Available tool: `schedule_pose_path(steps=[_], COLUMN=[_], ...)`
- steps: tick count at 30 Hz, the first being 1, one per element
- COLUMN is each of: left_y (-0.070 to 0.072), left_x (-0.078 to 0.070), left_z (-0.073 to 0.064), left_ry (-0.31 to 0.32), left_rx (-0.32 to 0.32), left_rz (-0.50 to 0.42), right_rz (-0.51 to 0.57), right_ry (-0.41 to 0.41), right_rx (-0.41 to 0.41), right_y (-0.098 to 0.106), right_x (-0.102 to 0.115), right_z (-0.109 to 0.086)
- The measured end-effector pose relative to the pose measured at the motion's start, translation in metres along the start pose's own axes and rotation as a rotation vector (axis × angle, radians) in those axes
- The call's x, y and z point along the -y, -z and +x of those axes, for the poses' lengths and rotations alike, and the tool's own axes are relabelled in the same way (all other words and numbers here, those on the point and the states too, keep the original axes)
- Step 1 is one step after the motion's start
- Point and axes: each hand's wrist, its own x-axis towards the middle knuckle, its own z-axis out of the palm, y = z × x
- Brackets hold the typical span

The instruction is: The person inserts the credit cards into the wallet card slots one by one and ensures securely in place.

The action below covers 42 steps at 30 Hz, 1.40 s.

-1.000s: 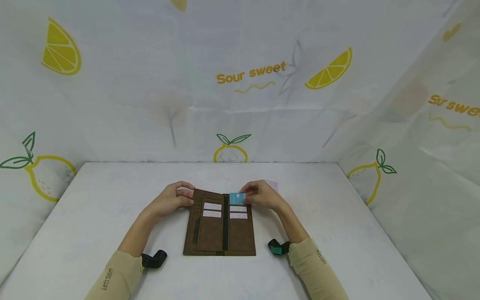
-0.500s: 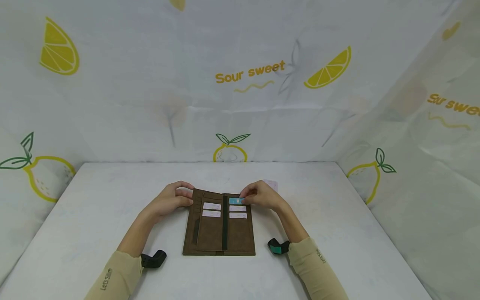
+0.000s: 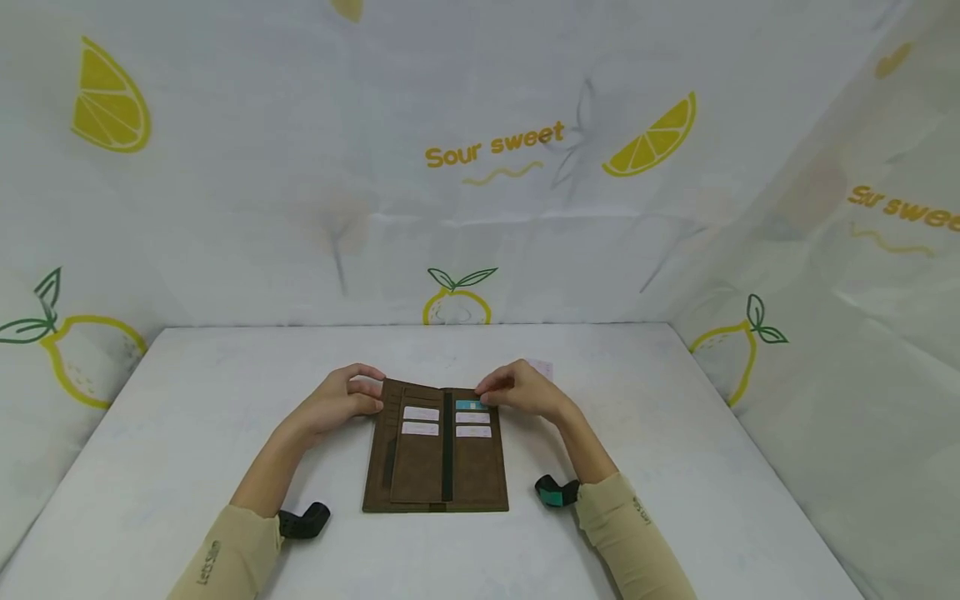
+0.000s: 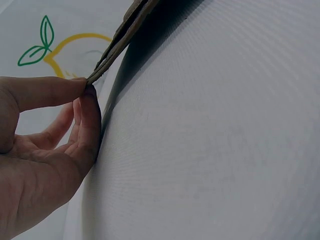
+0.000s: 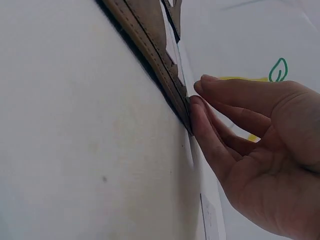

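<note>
A brown long wallet [image 3: 480, 475] lies spread open before me in the head view. Pale cards [image 3: 421, 428] show in slots on both sides. In the top right slot, only a strip of a blue card [image 3: 465, 405] stands out. My right hand [image 3: 525, 393] pinches this card at its right end, thumb and index finger right at the wallet's edge in the right wrist view. My left hand [image 3: 339, 402] pinches the upper left corner of the wallet's cover [image 4: 116, 47] between thumb and fingers, holding that side raised off the table.
Behind my right hand a pale pink card [image 3: 542, 367] lies on the white table [image 3: 645, 400]. Black wrist devices [image 3: 306, 522] stick out at both cuffs. A white cloth printed with lemons [image 3: 300, 167] hangs at the back and sides.
The blue card has slid down into its slot, so less of it shows than a second ago. My right hand has gone down slightly with it; the left keeps its grip on the wallet.
</note>
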Motion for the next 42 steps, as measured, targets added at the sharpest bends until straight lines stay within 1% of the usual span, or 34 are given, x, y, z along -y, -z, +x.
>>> schedule_pose_path(steps=[2,4,12,16,22,25,29,33,38,42], left_y=[0.001,0.001,0.001,0.001,0.0,0.0,0.001,0.001,0.001,0.001], left_x=[0.001,0.001,0.002,0.001,0.001,0.001,0.0,0.0,-0.001,0.0], left_z=[-0.001,-0.001,0.0,0.0,0.0,0.0,0.0,0.0,-0.001,-0.001], left_ry=[-0.001,-0.002,-0.001,-0.002,-0.004,-0.008,-0.013,-0.018,-0.016,-0.014], left_rx=[-0.001,0.001,0.001,0.0,-0.002,-0.001,0.001,0.0,-0.001,-0.002], left_rz=[0.001,0.002,-0.002,0.001,0.006,0.007,0.009,0.014,0.024,0.026], right_rz=[0.004,0.011,0.039,0.021,-0.01,-0.028,-0.081,-0.139,-0.181,-0.177], right_ry=[-0.01,-0.026,-0.095,-0.142,-0.177,-0.206,-0.255,-0.3,-0.316,-0.329], right_rx=[-0.017,-0.054,-0.256,-0.331,-0.423,-0.438,-0.447,-0.462,-0.479,-0.459], right_y=[0.003,0.007,0.033,0.043,0.051,0.054,0.057,0.057,0.056,0.055], right_x=[-0.001,-0.003,-0.02,-0.032,-0.044,-0.049,-0.055,-0.056,-0.054,-0.053], right_z=[0.0,-0.002,-0.012,-0.016,-0.019,-0.02,-0.022,-0.022,-0.022,-0.023])
